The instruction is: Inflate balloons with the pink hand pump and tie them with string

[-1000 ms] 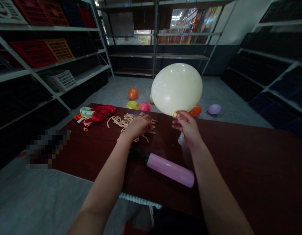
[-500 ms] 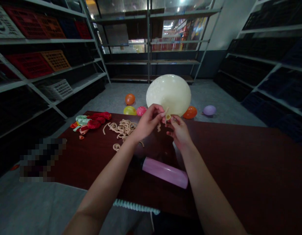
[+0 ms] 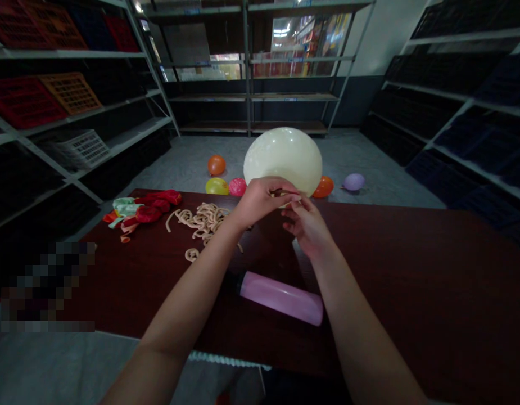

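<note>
A pale yellow inflated balloon (image 3: 283, 157) hovers just above the dark red table (image 3: 411, 281), straight ahead of me. My left hand (image 3: 260, 201) is closed in a pinch at the balloon's neck, with a thin rubber band stretched from its fingers. My right hand (image 3: 307, 222) is closed on the balloon's neck from the right; the neck itself is hidden by both hands. A pile of tan rubber bands (image 3: 203, 218) lies left of my hands. A pink hand pump (image 3: 280, 296) lies on the table between my forearms.
Uninflated red and green balloons (image 3: 141, 208) lie at the table's far left corner. Several inflated balloons (image 3: 216, 165) rest on the grey floor beyond the table. Metal shelving with plastic crates (image 3: 69, 93) lines the left, back and right walls.
My left hand left the rubber band pile and came up to the balloon's neck with a band. The balloon dropped lower and closer to the table.
</note>
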The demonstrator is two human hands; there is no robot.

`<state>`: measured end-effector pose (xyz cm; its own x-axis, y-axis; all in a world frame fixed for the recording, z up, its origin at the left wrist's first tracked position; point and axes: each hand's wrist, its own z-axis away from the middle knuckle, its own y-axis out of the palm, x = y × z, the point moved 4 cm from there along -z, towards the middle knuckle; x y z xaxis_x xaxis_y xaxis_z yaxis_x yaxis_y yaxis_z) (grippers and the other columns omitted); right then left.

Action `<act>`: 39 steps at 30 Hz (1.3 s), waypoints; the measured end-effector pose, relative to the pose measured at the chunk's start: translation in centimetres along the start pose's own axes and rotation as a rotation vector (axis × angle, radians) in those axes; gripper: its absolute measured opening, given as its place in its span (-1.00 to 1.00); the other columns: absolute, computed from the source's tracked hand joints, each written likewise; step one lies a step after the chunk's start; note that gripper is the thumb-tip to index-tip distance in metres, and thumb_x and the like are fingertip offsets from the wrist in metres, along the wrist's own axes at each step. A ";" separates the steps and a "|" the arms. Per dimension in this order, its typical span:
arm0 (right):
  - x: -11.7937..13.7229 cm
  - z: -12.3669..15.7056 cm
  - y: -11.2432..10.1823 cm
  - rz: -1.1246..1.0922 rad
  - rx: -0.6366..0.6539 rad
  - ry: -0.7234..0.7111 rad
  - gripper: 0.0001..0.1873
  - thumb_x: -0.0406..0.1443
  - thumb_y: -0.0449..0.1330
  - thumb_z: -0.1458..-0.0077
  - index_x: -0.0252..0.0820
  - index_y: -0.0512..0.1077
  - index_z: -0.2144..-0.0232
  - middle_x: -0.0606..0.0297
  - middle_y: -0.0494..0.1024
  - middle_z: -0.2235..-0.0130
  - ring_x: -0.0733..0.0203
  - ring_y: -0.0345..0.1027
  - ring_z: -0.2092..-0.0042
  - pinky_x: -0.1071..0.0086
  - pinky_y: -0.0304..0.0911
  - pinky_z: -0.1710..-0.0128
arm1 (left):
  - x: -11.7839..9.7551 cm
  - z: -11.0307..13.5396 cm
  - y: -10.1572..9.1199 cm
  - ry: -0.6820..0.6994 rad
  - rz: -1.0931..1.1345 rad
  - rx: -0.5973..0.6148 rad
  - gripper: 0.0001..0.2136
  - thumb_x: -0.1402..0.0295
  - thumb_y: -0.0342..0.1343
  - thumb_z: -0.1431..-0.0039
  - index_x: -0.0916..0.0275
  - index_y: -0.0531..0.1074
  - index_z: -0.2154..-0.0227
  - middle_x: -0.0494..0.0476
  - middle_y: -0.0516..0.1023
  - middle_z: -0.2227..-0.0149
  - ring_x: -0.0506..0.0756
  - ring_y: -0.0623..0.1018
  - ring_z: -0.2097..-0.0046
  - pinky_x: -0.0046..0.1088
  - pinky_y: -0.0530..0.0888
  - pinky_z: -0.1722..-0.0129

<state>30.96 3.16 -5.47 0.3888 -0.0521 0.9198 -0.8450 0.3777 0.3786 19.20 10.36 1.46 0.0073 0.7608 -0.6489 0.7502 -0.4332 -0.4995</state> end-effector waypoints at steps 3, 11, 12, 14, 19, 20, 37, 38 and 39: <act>0.3 0.3 -0.1 -0.074 0.053 0.030 -0.62 -0.17 0.44 0.00 0.08 0.45 0.13 0.52 0.56 0.30 0.38 0.47 0.35 0.57 0.30 0.48 | -0.1 0.1 -0.2 0.044 0.036 0.076 -0.81 0.40 0.27 -0.23 0.22 0.65 0.11 0.21 0.68 0.08 0.08 0.62 0.10 -0.36 0.52 0.08; 0.5 0.6 -0.1 -0.246 0.124 0.084 -0.59 -0.21 0.53 0.08 0.11 0.49 0.18 0.59 0.59 0.33 0.41 0.47 0.35 0.55 0.28 0.46 | 1.0 0.1 0.5 0.031 0.078 -0.003 -0.78 0.40 0.31 -0.22 0.19 0.66 0.07 0.22 0.67 0.06 0.09 0.61 0.12 -0.36 0.54 0.12; 0.5 0.6 -0.1 -0.242 0.123 0.078 -0.58 -0.19 0.54 0.08 0.11 0.49 0.18 0.59 0.58 0.33 0.41 0.47 0.35 0.55 0.28 0.45 | 1.0 0.1 0.7 0.040 0.072 -0.010 -0.81 0.40 0.30 -0.23 0.18 0.67 0.10 0.21 0.67 0.07 0.09 0.62 0.12 -0.36 0.54 0.11; 0.5 0.5 -0.2 -0.226 0.113 0.054 -0.56 -0.14 0.55 0.10 0.12 0.50 0.16 0.58 0.56 0.35 0.41 0.46 0.35 0.54 0.28 0.44 | 0.7 0.1 1.0 0.070 0.059 -0.045 -0.86 0.42 0.29 -0.24 0.17 0.68 0.17 0.20 0.68 0.11 0.10 0.62 0.09 -0.35 0.54 0.08; 1.2 0.4 -0.3 -0.058 0.082 -0.059 -0.51 0.04 0.51 0.10 0.10 0.50 0.14 0.53 0.47 0.41 0.35 0.43 0.36 0.50 0.29 0.45 | 0.8 0.1 1.7 0.021 0.092 -0.232 -0.92 0.43 0.29 -0.25 0.20 0.69 0.25 0.19 0.68 0.19 0.07 0.62 0.15 -0.40 0.52 0.14; 1.4 0.5 -0.3 -0.022 0.074 -0.069 -0.50 0.08 0.49 0.08 0.09 0.50 0.14 0.52 0.46 0.42 0.33 0.43 0.37 0.49 0.29 0.45 | 1.1 0.1 1.9 -0.015 0.118 -0.275 -0.93 0.40 0.30 -0.25 0.21 0.68 0.26 0.18 0.68 0.22 0.07 0.62 0.18 -0.41 0.52 0.17; 6.2 0.1 4.9 0.101 0.078 -0.077 -0.45 0.19 0.41 0.03 -0.10 0.52 0.25 0.65 0.08 0.70 0.47 -0.19 0.66 0.51 -0.09 0.65 | -1.8 0.2 -3.0 0.433 -0.375 -0.288 -0.81 0.35 0.10 -0.43 0.23 0.61 0.10 0.23 0.65 0.11 0.12 0.59 0.03 -0.27 0.53 0.01; 6.3 -0.1 5.2 0.076 0.090 -0.073 -0.47 0.16 0.43 0.04 -0.10 0.51 0.27 0.66 0.06 0.69 0.48 -0.20 0.66 0.52 -0.10 0.65 | -1.9 0.2 -3.1 0.443 -0.380 -0.284 -0.81 0.35 0.10 -0.43 0.23 0.61 0.10 0.23 0.65 0.10 0.12 0.60 0.03 -0.26 0.53 0.00; 6.4 -0.3 5.5 0.050 0.109 -0.063 -0.49 0.13 0.44 0.03 -0.10 0.50 0.28 0.66 0.06 0.68 0.48 -0.21 0.65 0.52 -0.11 0.64 | -1.9 0.2 -3.3 0.444 -0.376 -0.285 -0.81 0.34 0.10 -0.43 0.22 0.62 0.10 0.23 0.66 0.09 0.13 0.60 0.02 -0.25 0.53 -0.01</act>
<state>28.93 5.14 2.50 0.3244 -0.0947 0.9412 -0.8991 0.2783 0.3379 16.61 10.27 4.24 -0.0630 0.9895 -0.1299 0.9006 0.0003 -0.4347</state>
